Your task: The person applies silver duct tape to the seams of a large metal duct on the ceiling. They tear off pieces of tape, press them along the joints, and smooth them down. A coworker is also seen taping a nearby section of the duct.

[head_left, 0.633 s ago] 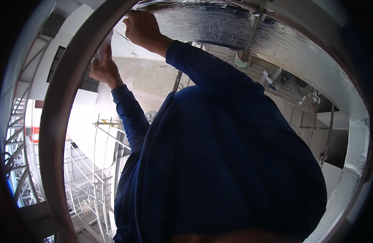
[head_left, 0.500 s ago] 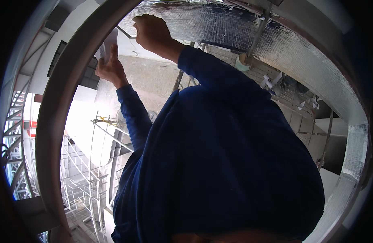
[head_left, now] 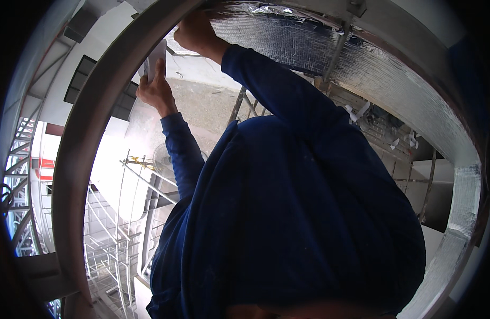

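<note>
My left hand (head_left: 157,93) is closed around a smooth whitish object (head_left: 159,54), its thumb lying along the near face. The object is slim and pale, and its far side is partly covered by a dark curved beam (head_left: 88,125), so its kind cannot be made out. Higher up, my right hand (head_left: 196,36) is raised to the beam's edge, beside the silver foil-faced insulation (head_left: 266,40). Its fingers are curled and in shadow. Whatever they pinch, if anything, is hidden.
Foil-wrapped ductwork (head_left: 404,95) curves round the right side. Below me are scaffold tubes (head_left: 117,234) at the left and a scaffold deck (head_left: 372,130) with white scraps (head_left: 357,111). A pale floor (head_left: 202,106) lies far beneath, and steel trusses (head_left: 22,175) stand at far left.
My right hand has moved up to the beam's edge, its fingers now in shadow. My left hand, with the whitish object, has shifted slightly right and down in the picture. The view has shifted a little.
</note>
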### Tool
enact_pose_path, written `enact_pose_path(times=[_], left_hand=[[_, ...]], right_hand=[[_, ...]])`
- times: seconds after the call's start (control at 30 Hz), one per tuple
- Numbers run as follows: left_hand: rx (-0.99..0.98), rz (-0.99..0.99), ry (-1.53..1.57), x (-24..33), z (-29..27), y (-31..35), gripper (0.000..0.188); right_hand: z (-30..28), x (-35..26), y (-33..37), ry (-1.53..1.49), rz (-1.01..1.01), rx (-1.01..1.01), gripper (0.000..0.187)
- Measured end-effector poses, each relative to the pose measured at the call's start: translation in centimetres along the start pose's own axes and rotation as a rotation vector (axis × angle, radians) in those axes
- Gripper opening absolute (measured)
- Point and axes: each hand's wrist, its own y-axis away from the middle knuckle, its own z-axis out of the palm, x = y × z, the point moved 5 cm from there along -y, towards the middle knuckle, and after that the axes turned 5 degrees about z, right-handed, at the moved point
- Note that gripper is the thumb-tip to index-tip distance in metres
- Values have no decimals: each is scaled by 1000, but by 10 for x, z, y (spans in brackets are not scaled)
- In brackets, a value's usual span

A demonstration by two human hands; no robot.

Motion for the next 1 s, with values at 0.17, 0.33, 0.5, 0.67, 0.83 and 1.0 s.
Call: enact_pose_path(times=[0.17,0.33,0.5,0.67,0.83,1.0], left_hand=[[-20,-37,119,4,6,-5,52],[-63,-28,296,19,-3,-12,54],[-144,-5,418,41,9,-17,39],[-284,3,345,35,26,-21,55],[-349,48,327,9,41,-16,33],[-312,97,257,-10,42,-4,26]], right_hand=[[-38,-11,23,-93,-6,-67,29],[-79,-56,56,319,-396,258,8],[-94,-59,49,521,-388,348,26],[-96,-56,45,637,-288,231,43],[-101,-60,60,679,-364,75,45],[-76,-71,83,641,-464,-104,46]])
